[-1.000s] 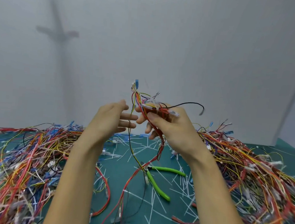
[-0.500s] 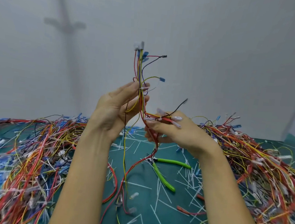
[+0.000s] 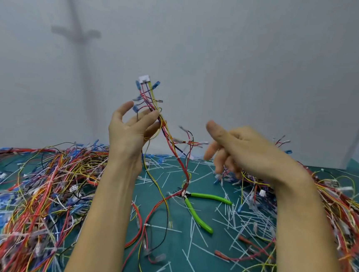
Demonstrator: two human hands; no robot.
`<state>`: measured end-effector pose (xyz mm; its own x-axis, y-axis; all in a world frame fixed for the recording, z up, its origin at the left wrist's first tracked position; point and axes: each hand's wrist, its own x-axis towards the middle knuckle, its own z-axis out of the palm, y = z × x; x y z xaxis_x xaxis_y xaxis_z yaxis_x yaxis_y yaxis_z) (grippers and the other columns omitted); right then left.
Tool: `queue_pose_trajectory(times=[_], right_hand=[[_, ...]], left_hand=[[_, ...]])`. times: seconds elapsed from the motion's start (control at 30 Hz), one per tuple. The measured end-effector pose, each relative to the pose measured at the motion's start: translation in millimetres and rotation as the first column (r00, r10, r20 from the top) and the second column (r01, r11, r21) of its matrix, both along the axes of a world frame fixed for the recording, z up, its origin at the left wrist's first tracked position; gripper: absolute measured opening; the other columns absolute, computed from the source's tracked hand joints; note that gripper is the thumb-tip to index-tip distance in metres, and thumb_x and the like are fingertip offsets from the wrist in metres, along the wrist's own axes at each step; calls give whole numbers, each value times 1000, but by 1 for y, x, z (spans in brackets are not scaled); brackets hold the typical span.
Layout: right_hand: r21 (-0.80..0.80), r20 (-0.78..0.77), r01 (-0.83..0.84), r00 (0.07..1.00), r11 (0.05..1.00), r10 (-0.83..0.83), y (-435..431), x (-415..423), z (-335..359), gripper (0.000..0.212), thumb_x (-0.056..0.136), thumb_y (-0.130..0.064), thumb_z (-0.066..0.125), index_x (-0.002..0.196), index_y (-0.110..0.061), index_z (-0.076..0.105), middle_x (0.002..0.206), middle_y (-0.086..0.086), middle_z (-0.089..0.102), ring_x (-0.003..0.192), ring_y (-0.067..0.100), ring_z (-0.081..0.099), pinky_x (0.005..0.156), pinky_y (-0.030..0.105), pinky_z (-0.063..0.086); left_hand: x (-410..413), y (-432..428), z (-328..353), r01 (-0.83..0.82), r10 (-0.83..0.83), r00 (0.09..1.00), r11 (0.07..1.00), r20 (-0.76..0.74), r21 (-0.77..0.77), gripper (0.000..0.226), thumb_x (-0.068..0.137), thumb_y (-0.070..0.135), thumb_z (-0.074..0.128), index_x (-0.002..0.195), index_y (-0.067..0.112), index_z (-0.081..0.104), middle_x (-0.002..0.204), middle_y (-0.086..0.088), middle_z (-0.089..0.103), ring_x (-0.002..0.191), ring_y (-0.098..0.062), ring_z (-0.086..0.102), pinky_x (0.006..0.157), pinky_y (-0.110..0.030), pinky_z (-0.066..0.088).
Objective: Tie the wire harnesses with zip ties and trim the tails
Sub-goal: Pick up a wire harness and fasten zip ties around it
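My left hand (image 3: 129,131) is raised above the mat and pinches a wire harness (image 3: 169,139) of red, yellow and blue wires between its fingers. A white connector (image 3: 144,79) tops the harness, and its lower strands trail down to the green mat (image 3: 164,253). My right hand (image 3: 244,150) hovers to the right of the harness, apart from it, fingers loosely curled with the thumb up and nothing in it. Green-handled cutters (image 3: 202,209) lie on the mat below the hands. Several trimmed white zip-tie tails (image 3: 228,214) are scattered around them.
A large heap of coloured wire harnesses (image 3: 46,189) covers the mat on the left. Another heap (image 3: 337,206) lies on the right, behind my right forearm. A white wall (image 3: 203,51) stands close behind the mat.
My right hand has let go of the harness and moved right, blurred. My left hand now holds the harness alone, lower than half a second ago.
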<state>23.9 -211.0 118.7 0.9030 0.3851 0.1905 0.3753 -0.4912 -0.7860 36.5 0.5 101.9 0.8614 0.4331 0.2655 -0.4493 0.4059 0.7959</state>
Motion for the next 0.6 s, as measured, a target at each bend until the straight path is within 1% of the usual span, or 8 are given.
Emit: queue_pose_trajectory(times=[0.07, 0.17, 0.23, 0.3, 0.4, 0.47, 0.53, 0.6], right_hand=[[167, 162, 41, 984, 985, -69, 6, 3, 0, 48, 89, -59, 56, 74, -16, 71, 57, -5, 66, 48, 6, 53, 46, 22, 45], [251, 290, 52, 948, 967, -127, 24, 6, -1, 16, 87, -36, 70, 87, -20, 73, 79, -9, 72, 76, 7, 66, 67, 25, 54], [212, 316, 50, 941, 976, -117, 33, 6, -5, 15, 87, -36, 71, 94, -23, 76, 86, -12, 74, 84, 1, 66, 68, 13, 50], [221, 320, 75, 936, 972, -145, 38, 6, -7, 16, 86, -36, 73, 93, -23, 78, 83, -11, 75, 80, -1, 67, 66, 10, 50], [264, 314, 120, 928, 957, -203, 36, 7, -7, 16, 81, -36, 78, 88, -21, 79, 77, -9, 75, 75, 2, 69, 73, 22, 56], [314, 285, 114, 936, 943, -209, 34, 7, -6, 12, 78, -30, 81, 84, -19, 79, 74, -6, 75, 73, 6, 70, 72, 27, 57], [429, 219, 85, 956, 899, -195, 32, 6, -5, 4, 80, -21, 80, 80, -18, 78, 72, 0, 75, 71, 11, 71, 68, 30, 60], [528, 154, 60, 974, 847, -165, 30, 3, -3, 4, 84, -15, 76, 81, -15, 75, 74, 5, 75, 70, 16, 71, 69, 37, 62]], left_hand=[[-2, 1, 1, 45, -46, 999, 999, 21, 30, 63, 78, -7, 73, 132, 11, 46, 88, -5, 75, 67, -17, 72, 63, -19, 56], [-3, -3, 1, 139, -149, 988, 976, 49, 168, 61, 78, -8, 72, 132, 11, 48, 74, 3, 74, 69, -17, 72, 65, -21, 57], [-4, -7, 1, 149, -172, 983, 948, 60, 281, 60, 78, -7, 73, 130, 13, 51, 78, 0, 72, 76, -20, 72, 69, -25, 58], [-7, -11, 2, 123, -158, 985, 919, 64, 374, 52, 76, -4, 76, 120, 16, 57, 82, -3, 72, 81, -22, 71, 71, -29, 58], [-10, -14, 3, 96, -151, 984, 891, 91, 443, 33, 78, -3, 75, 105, 12, 62, 82, -4, 73, 79, -21, 71, 70, -30, 58], [-12, -13, 4, 54, -134, 984, 856, 119, 514, 21, 86, 1, 69, 101, 14, 63, 83, -1, 75, 72, -18, 71, 70, -27, 58], [-15, -10, 7, 27, -126, 982, 830, 140, 558, 17, 92, 7, 63, 105, 18, 63, 88, -1, 77, 68, -18, 72, 70, -24, 56], [-18, -6, 10, 16, -125, 979, 828, 158, 560, 26, 92, 13, 66, 116, 21, 60, 92, -3, 77, 61, -19, 70, 64, -23, 55]])
